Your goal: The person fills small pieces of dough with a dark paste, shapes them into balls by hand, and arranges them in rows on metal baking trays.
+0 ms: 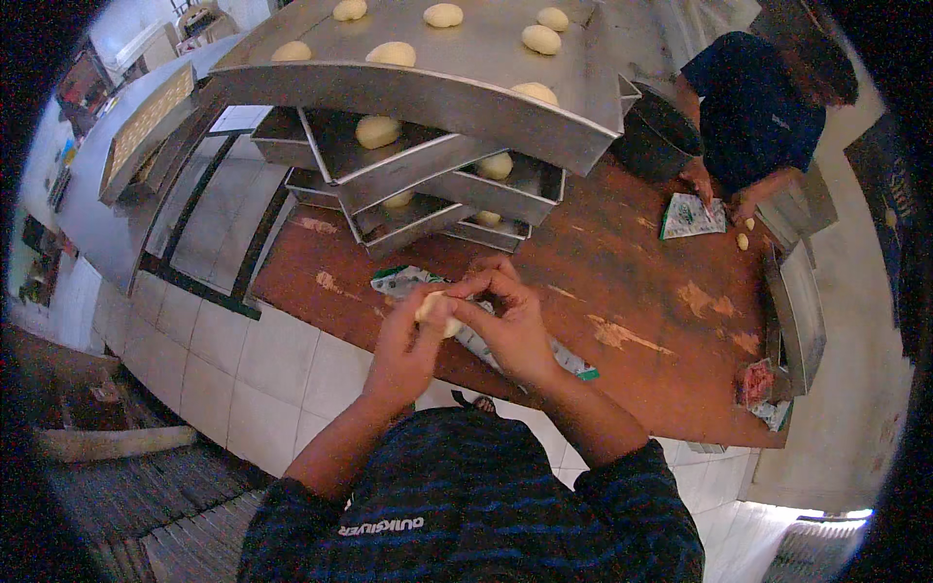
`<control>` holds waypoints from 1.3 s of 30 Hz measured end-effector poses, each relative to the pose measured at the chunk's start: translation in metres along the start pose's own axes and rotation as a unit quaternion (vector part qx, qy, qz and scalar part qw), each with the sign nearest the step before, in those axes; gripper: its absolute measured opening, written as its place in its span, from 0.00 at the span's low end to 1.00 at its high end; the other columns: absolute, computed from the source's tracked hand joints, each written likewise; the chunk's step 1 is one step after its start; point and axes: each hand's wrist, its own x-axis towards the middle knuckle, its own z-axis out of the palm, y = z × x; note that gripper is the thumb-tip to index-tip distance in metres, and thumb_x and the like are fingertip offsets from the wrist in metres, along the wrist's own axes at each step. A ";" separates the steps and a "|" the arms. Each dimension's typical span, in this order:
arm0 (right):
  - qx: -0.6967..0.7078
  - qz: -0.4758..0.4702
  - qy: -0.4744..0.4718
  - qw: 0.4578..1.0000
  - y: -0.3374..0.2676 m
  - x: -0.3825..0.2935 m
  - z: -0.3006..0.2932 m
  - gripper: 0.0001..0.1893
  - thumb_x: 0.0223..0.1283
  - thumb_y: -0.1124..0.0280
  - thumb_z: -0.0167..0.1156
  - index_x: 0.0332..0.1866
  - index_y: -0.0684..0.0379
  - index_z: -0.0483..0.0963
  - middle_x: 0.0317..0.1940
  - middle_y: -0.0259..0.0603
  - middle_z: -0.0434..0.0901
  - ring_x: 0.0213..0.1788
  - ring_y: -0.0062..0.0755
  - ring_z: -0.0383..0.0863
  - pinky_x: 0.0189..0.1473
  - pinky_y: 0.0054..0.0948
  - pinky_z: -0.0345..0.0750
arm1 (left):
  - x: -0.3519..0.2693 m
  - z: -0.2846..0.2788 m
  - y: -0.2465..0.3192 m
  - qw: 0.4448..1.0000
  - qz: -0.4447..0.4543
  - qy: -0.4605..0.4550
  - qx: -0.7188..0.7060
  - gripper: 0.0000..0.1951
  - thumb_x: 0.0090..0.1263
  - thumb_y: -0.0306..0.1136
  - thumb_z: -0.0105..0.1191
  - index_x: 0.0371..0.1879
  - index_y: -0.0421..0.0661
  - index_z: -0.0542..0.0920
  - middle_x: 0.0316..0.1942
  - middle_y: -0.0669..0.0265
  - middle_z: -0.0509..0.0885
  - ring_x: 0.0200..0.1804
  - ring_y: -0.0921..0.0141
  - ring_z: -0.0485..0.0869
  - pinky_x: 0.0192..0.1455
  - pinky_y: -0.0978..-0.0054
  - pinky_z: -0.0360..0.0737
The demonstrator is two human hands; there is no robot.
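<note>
Between my two hands is a small pale piece of dough (450,326), held above the near edge of the wooden table (532,291). My left hand (408,342) cups it from the left side. The fingers of my right hand (503,313) pinch at its top and partly cover it. Beneath my hands lies a printed plastic sheet (477,346) with green edges, partly hidden by them. Just beyond, round dough balls (379,131) sit spaced apart in crosswise stacked metal trays (415,91).
Across the table at the right, a co-worker (765,109) handles small dough pieces (743,241) beside another printed sheet (692,216). A dark pot (656,138) stands near them. Metal trays (798,321) and a bag of red filling (756,382) line the right edge.
</note>
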 end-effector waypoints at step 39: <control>0.189 0.048 -0.131 0.972 -0.017 -0.026 0.018 0.08 0.49 0.72 0.64 0.30 0.58 0.72 0.34 0.37 0.76 0.35 0.31 0.76 0.42 0.27 0.75 | 0.026 -0.025 -0.004 0.817 -0.103 -0.126 -0.553 0.45 0.61 0.71 0.17 0.63 0.44 0.61 0.55 0.53 0.72 0.57 0.59 0.71 0.64 0.60 0.60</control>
